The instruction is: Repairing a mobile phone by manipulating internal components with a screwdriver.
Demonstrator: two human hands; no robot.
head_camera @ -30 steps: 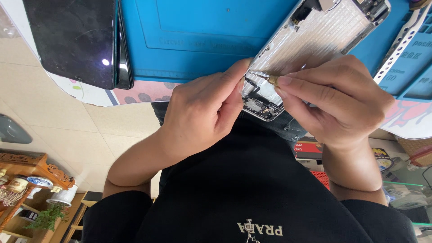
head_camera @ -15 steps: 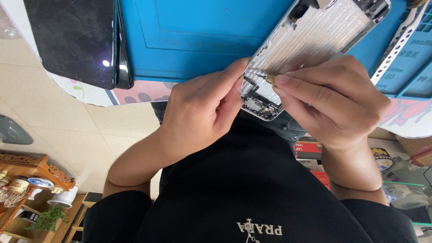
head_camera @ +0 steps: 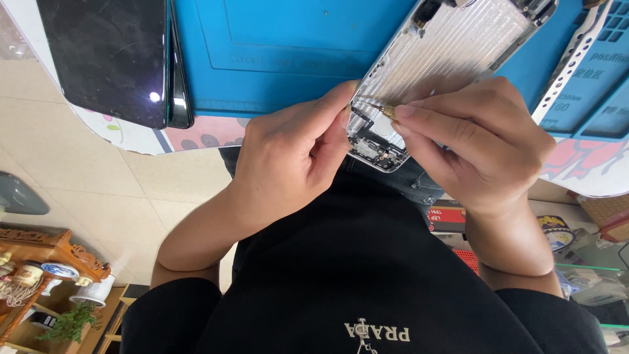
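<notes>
Blue mat [head_camera: 275, 59] covers the table at the top of the view, and pale floor tiles show below it.

An open phone shell [head_camera: 445, 59] lies on the blue mat, silver and ribbed inside. Its long side runs on a slant, from the mat's near edge up toward the far right. Its lower end sticks out past the edge of the mat, between the two hands. That end has small dark and grey parts in it.

The left hand [head_camera: 295, 157] pinches the lower end of the phone shell with thumb and fingers closed on its edge. The right hand [head_camera: 478, 144] is closed around a thin tool [head_camera: 379, 109] with a brass tip. The tool points left, toward the left thumb, and its tip sits over the small parts in the phone shell. Most of the tool is hidden inside the hand.

A black screen panel [head_camera: 111, 59] lies on the left part of the blue mat, well apart from the phone shell. A white strip with holes [head_camera: 573, 56] lies just right of the phone shell.

Compared with half a second ago, almost nothing has changed. The hands, the tool and the phone shell sit in the same spots.
</notes>
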